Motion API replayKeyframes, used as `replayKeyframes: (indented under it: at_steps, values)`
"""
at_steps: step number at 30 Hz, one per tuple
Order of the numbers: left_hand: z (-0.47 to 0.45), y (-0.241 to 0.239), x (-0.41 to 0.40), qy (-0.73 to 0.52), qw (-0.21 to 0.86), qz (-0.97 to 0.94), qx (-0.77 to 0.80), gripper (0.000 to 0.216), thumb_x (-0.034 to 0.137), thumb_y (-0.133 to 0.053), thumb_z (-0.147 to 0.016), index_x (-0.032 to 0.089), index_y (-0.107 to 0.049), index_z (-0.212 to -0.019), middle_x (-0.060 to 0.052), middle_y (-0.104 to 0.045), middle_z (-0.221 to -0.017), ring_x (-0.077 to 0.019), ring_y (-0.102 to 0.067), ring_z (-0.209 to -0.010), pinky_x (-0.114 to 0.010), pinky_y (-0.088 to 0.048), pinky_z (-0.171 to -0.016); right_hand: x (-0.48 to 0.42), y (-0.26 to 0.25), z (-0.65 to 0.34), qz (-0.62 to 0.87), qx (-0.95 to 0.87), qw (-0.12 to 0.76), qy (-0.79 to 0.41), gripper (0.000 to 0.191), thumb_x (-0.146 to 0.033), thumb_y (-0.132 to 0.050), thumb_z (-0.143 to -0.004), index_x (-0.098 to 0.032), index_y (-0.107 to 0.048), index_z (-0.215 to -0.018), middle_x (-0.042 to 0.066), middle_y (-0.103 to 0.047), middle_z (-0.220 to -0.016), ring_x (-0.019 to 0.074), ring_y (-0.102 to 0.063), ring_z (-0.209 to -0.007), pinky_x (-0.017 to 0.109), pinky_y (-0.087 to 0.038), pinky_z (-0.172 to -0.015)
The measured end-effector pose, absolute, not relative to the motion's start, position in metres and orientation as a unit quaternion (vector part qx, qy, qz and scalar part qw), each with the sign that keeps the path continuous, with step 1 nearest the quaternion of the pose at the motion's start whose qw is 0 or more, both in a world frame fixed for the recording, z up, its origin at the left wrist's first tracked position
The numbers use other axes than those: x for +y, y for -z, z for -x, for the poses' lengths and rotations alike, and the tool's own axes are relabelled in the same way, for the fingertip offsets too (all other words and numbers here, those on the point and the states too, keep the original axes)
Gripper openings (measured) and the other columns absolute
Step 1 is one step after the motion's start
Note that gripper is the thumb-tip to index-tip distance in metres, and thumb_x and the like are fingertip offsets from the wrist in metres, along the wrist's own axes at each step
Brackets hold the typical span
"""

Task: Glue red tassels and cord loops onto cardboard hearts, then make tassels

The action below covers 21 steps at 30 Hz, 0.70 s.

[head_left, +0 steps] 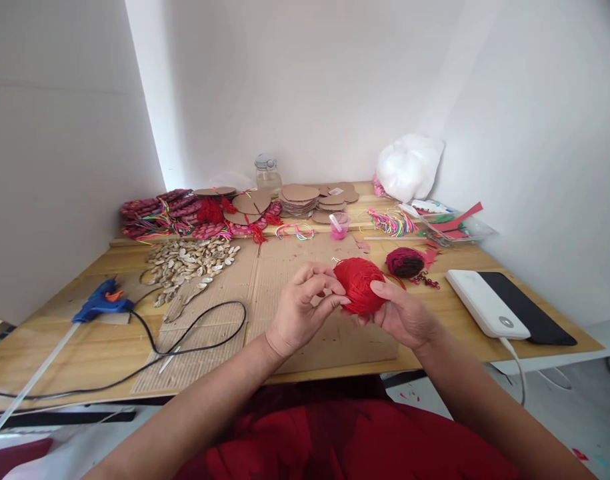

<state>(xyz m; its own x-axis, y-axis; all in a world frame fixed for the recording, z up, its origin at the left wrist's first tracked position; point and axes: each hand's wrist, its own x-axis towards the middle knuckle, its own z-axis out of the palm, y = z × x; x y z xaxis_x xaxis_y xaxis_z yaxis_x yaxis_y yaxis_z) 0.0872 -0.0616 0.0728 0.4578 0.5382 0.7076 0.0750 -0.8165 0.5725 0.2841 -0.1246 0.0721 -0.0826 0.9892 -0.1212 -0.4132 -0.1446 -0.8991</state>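
Observation:
A ball of red yarn point(359, 285) is held up over the front part of the cardboard sheet point(279, 280). My right hand point(405, 310) grips it from the right, thumb on top and fingers underneath. At the ball's left side, my left hand point(305, 303) is closed in a pinch at the yarn; a single strand between the fingertips is too small to make out. Just behind my right hand lies a dark red and maroon yarn ball point(405, 263).
Left are a blue glue gun point(102, 300) with a looping black cord point(205, 350) and a pile of peanut shells point(189, 263). Cardboard discs point(299, 195), braided pieces point(157, 213) and a small plastic cup point(339, 227) stand behind. A white power bank point(485, 303) is right.

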Motion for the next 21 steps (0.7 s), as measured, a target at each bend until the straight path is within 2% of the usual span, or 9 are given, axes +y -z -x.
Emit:
replayKeyframes:
  at_steps: [2, 4, 8, 11, 13, 15, 18, 21]
  values:
    - [-0.083, -0.073, -0.065, -0.467, 0.206, -0.838, 0.194, 0.014, 0.029, -0.064, -0.095, 0.018, -0.065, -0.086, -0.005, -0.064, -0.098, -0.0168, -0.060, -0.100, -0.031, -0.052, -0.085, -0.126, -0.070, -0.281, 0.408, -0.355, 0.540, -0.645, 0.033, -0.040, -0.071, -0.080, -0.023, -0.069, -0.109, 0.007, -0.074, -0.092, 0.0223, -0.069, -0.073, 0.027, -0.051, -0.050]
    - [-0.077, -0.072, -0.069, -0.441, 0.153, -0.865, 0.182, 0.015, 0.029, -0.059, -0.098, 0.018, -0.064, -0.090, -0.006, -0.066, -0.102, -0.0175, -0.059, -0.102, -0.034, -0.049, -0.093, -0.126, -0.069, -0.279, 0.433, -0.343, 0.549, -0.627, 0.032, -0.036, -0.073, -0.078, -0.024, -0.068, -0.106, 0.005, -0.073, -0.090, 0.0200, -0.067, -0.069, 0.025, -0.049, -0.046]
    - [-0.068, -0.068, -0.075, -0.346, 0.038, -0.920, 0.180, 0.021, 0.028, -0.048, -0.103, 0.017, -0.064, -0.094, -0.004, -0.067, -0.084, -0.0170, -0.057, -0.085, -0.031, -0.046, -0.081, -0.122, -0.065, -0.278, 0.477, -0.329, 0.569, -0.583, 0.025, -0.035, -0.074, -0.076, -0.023, -0.064, -0.096, 0.001, -0.069, -0.079, 0.0162, -0.061, -0.061, 0.023, -0.042, -0.039]
    - [-0.057, -0.063, -0.070, -0.283, 0.014, -0.934, 0.216, 0.022, 0.030, -0.050, -0.103, 0.017, -0.068, -0.101, -0.004, -0.068, -0.082, -0.0184, -0.056, -0.081, -0.032, -0.044, -0.076, -0.119, -0.062, -0.279, 0.496, -0.337, 0.567, -0.565, 0.032, -0.036, -0.075, -0.074, -0.024, -0.061, -0.100, 0.001, -0.069, -0.077, 0.0171, -0.064, -0.058, 0.022, -0.036, -0.036]
    - [-0.046, -0.060, -0.062, -0.259, 0.033, -0.936, 0.238, 0.020, 0.028, -0.053, -0.101, 0.018, -0.071, -0.102, -0.005, -0.070, -0.083, -0.0191, -0.057, -0.080, -0.032, -0.044, -0.076, -0.117, -0.062, -0.282, 0.515, -0.345, 0.560, -0.549, 0.039, -0.037, -0.075, -0.072, -0.024, -0.058, -0.104, 0.002, -0.070, -0.078, 0.0189, -0.066, -0.057, 0.022, -0.034, -0.036]
    - [-0.034, -0.059, -0.055, -0.246, 0.081, -0.928, 0.267, 0.019, 0.025, -0.056, -0.099, 0.019, -0.073, -0.094, -0.004, -0.071, -0.081, -0.0192, -0.059, -0.081, -0.031, -0.045, -0.076, -0.114, -0.062, -0.286, 0.534, -0.350, 0.555, -0.533, 0.041, -0.039, -0.074, -0.071, -0.023, -0.056, -0.104, 0.003, -0.071, -0.078, 0.0201, -0.068, -0.057, 0.022, -0.034, -0.036]
    - [-0.016, -0.062, -0.046, -0.220, 0.214, -0.887, 0.345, 0.020, 0.025, -0.058, -0.096, 0.019, -0.073, -0.085, -0.002, -0.072, -0.077, -0.0161, -0.061, -0.076, -0.027, -0.044, -0.071, -0.106, -0.063, -0.295, 0.553, -0.354, 0.554, -0.511, 0.040, -0.040, -0.075, -0.070, -0.022, -0.055, -0.101, 0.003, -0.070, -0.076, 0.0193, -0.068, -0.057, 0.022, -0.035, -0.036]
    - [-0.002, -0.068, -0.041, -0.191, 0.378, -0.814, 0.398, 0.029, 0.035, -0.057, -0.094, 0.017, -0.071, -0.076, -0.001, -0.070, -0.072, -0.0121, -0.058, -0.064, -0.024, -0.041, -0.063, -0.095, -0.061, -0.305, 0.575, -0.364, 0.552, -0.482, 0.041, -0.040, -0.077, -0.069, -0.022, -0.054, -0.098, 0.002, -0.068, -0.072, 0.0171, -0.065, -0.053, 0.021, -0.035, -0.035]
